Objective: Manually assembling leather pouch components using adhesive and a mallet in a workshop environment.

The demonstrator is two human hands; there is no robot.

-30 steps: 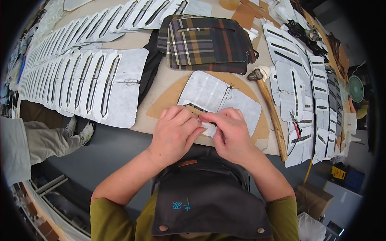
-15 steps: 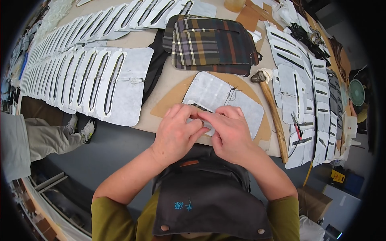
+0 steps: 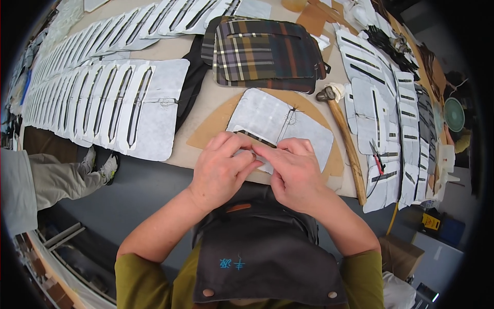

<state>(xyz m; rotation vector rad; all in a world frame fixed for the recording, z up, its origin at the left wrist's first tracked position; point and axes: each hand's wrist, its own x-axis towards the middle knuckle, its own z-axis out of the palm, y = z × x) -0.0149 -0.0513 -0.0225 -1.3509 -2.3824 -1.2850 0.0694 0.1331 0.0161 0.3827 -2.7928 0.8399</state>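
Note:
A fabric panel with white backing (image 3: 311,136) lies over a brown cardboard sheet (image 3: 203,131) at the table edge in front of me. Dark thread ends lie loose on the panel, and a dark slot strip shows just beyond my fingers. At the panel's near edge, my left hand (image 3: 221,170) has its fingers curled and pinched together. My right hand (image 3: 298,170) meets it there, index finger stretched toward the left fingertips and thumb bent under. Both hands grip the near edge of the panel; the fingertips hide exactly what is folded between them.
A hammer with a wooden handle (image 3: 346,147) lies right of the cardboard. Plaid panels (image 3: 262,56) are stacked beyond. Overlapping white-backed panels (image 3: 164,123) fill the left; more panels and red-handled snips (image 3: 378,158) lie right. Another person's legs (image 3: 62,177) are at the left.
The view has shifted slightly. My hands keep nearly the same pinched pose at the panel's near edge, and a bit more of the dark slot strip shows beyond them.

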